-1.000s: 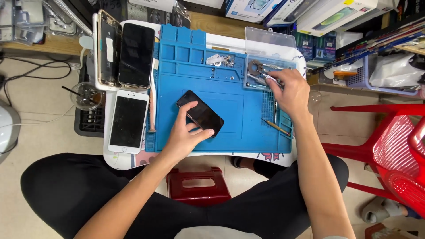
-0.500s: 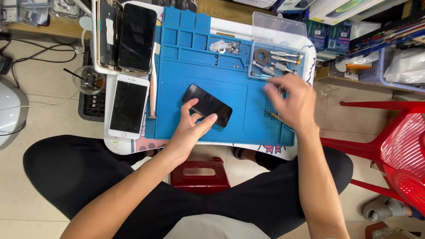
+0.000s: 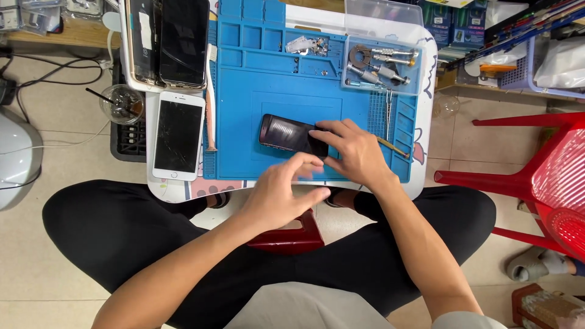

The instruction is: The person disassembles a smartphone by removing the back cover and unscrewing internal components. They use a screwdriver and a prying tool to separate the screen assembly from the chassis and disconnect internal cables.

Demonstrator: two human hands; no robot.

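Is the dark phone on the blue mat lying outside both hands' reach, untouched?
No: the right hand rests on the dark phone, and the left hand is beside it.

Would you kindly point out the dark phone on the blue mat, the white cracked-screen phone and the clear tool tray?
dark phone (image 3: 285,133), head view, glossy screen.
white cracked-screen phone (image 3: 178,135), head view, screen middle.
clear tool tray (image 3: 414,85), head view, right rim.

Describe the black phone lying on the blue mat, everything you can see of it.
The dark, glossy, round-cornered slab phone lies flat, slightly skewed, near the middle of the blue silicone work mat. Light glints off its dark face. The right hand covers its right end with its fingers; the left hand reaches in at its lower edge, and whether it touches the phone is unclear.
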